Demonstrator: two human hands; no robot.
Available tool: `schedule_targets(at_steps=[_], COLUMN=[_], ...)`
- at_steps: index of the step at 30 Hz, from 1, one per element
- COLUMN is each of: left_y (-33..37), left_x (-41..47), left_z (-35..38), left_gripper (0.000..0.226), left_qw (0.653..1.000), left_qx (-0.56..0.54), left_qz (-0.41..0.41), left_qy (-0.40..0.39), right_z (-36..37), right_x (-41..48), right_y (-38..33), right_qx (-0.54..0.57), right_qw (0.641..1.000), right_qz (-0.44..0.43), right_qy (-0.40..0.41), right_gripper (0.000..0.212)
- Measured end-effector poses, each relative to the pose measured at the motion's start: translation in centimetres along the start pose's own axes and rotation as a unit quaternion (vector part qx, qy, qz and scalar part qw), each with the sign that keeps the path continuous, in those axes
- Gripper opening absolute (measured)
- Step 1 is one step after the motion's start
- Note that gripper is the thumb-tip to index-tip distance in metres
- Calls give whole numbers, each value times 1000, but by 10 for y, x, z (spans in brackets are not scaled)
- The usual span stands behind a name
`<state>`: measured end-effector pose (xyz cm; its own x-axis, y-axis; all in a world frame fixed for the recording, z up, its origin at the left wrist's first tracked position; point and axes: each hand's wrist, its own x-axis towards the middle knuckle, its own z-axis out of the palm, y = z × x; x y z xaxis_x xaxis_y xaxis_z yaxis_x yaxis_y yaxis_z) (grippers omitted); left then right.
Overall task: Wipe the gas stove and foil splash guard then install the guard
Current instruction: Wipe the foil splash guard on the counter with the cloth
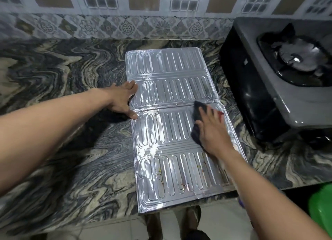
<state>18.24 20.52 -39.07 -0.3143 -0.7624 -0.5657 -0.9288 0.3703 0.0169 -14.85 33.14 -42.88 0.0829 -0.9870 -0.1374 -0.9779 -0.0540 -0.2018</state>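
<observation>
On the swirling grey-and-cream marble surface [53,74], our left hand [124,99] lies open, fingers spread wide, thumb and fingertips pressing the left edge of the ribbed silver foil splash guard [161,89] at its middle fold; it pins the sheet and grips nothing. The guard lies flat and unfolded on the surface in front of us, its near edge jutting just past the counter's lip, its far panel reaching toward the patterned tiled wall [125,26]. We judge it light, thin and easily creased, slick where it shines, so it wants a flat palm to steady it and, for lifting, a hold along the stiffer rolled border or the fold lines, not the middle of a panel. Reddish and yellowish specks show on the nearest panel, so that part looks yet to be cleaned. Farther right, our right hand [212,130] presses a dark cloth [197,117] flat against the guard near its right edge, fingers extended over the fabric and holding it down against the foil. Beyond it, well apart from the guard's edge, stands the grey-topped gas stove with black sides [265,89], its burner ring visible at the far right, with a green plastic container [321,209] below the surface's edge
</observation>
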Motion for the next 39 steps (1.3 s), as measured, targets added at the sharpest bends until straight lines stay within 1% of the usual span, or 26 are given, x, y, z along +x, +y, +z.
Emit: schedule_targets(at_steps=[2,4,5,7,8,9,10,13,15,18,23,27,29,31,35,39], left_y=[4,10,16,29,36,41,46,54,54,54,52,48,47,48,47,48], left_x=[-3,-10,-15,-28,-36,-43,-50,-59,-58,-58,-57,-55,-52,-51,-50,-51], left_z=[-1,-2,-1,4,10,17,23,34,32,32,36,34,29,27,30,28], left_gripper=[132,127,122,106,98,94,97,117,120,120,119,106,104,105,106,105], left_qw=[1000,1000,999,998,998,998,998,1000,1000,1000,1000,999,999,1000,1000,1000], left_qx=[1,-4,-5,-11,-21,-31,-34,-4,11,10,4,-30,-12,11,22,22], left_qz=[-8,-17,-18,-6,1,9,17,21,16,21,23,33,31,28,21,16], left_qy=[4,14,27,55,63,62,50,2,-2,-2,2,3,0,-5,-9,-16], right_z=[-1,0,0,-1,-1,-1,-2,-6,-8,-8,6,13,12,12,17,26], right_x=[3,5,5,6,6,6,6,6,5,-5,-64,-82,-75,-70,-76,-94], right_y=[15,19,18,15,15,16,17,18,20,24,9,-5,-11,-23,-70,-119], right_qx=[13,14,13,17,18,16,15,17,21,32,46,23,21,7,6,12], right_qw=[999,999,999,999,999,999,999,999,999,999,995,992,992,995,1000,987], right_qz=[33,41,42,43,43,43,43,32,21,27,86,120,124,93,-25,-156], right_qy=[9,10,12,13,10,8,4,-10,-14,-15,20,30,29,25,-9,-49], right_gripper=[57,57,57,57,57,57,57,57,58,58,55,59,60,59,57,56])
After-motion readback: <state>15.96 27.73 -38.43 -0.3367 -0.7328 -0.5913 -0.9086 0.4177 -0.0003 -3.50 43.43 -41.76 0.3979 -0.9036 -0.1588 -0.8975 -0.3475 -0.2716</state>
